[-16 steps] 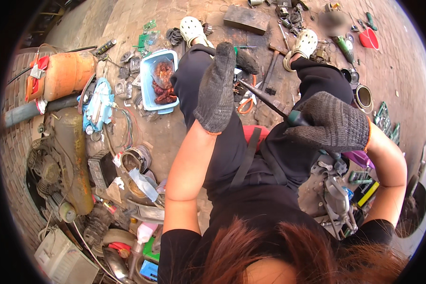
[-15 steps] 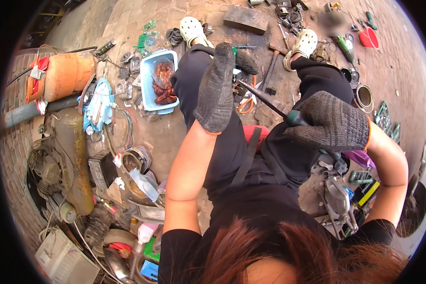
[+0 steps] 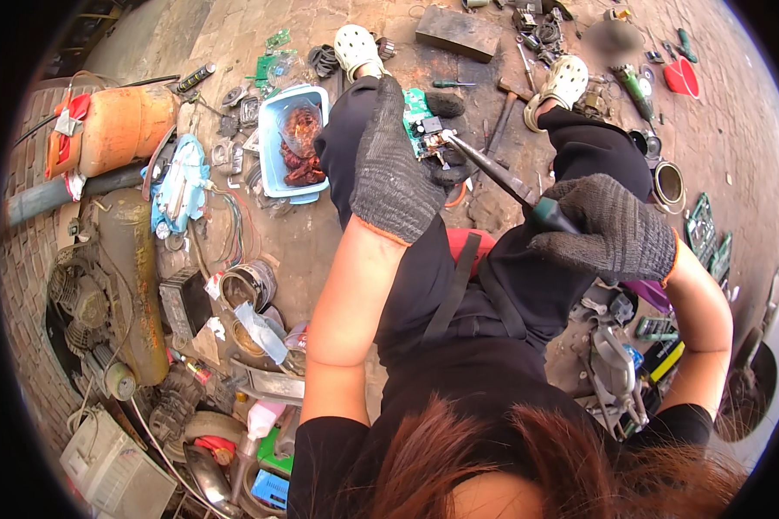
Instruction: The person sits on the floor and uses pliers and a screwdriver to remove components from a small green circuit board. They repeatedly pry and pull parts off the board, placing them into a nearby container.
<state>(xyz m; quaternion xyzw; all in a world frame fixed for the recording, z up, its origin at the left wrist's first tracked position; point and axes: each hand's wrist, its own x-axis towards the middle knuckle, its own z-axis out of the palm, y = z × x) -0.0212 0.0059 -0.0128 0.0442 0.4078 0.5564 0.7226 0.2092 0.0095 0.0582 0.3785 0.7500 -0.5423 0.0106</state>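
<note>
My left hand [image 3: 398, 177], in a dark grey knitted glove, grips a green circuit board [image 3: 418, 117] between thumb and fingers above my left thigh. Black and pale components stand on the board, and the gloved fingers cover part of it. In my right hand [image 3: 610, 227], gloved alike with an orange cuff, are long-nose pliers [image 3: 502, 177] with dark green grips. Their narrow metal jaws point up and left, and the tips meet the components at the board's lower right. Whether the jaws pinch a part is too small to tell.
Beside my left leg stands a light blue basin [image 3: 273, 160] with copper-coloured pieces. A hammer [image 3: 502, 121], a screwdriver [image 3: 453, 84] and a metal block [image 3: 457, 35] lie beyond my knees. An orange gas cylinder [image 3: 130, 125] is at the left, a red bucket [image 3: 682, 78] at far right.
My left hand has turned, so the circuit board's component side now shows. The pliers' tips have come onto the board, and the right hand has shifted only slightly.
</note>
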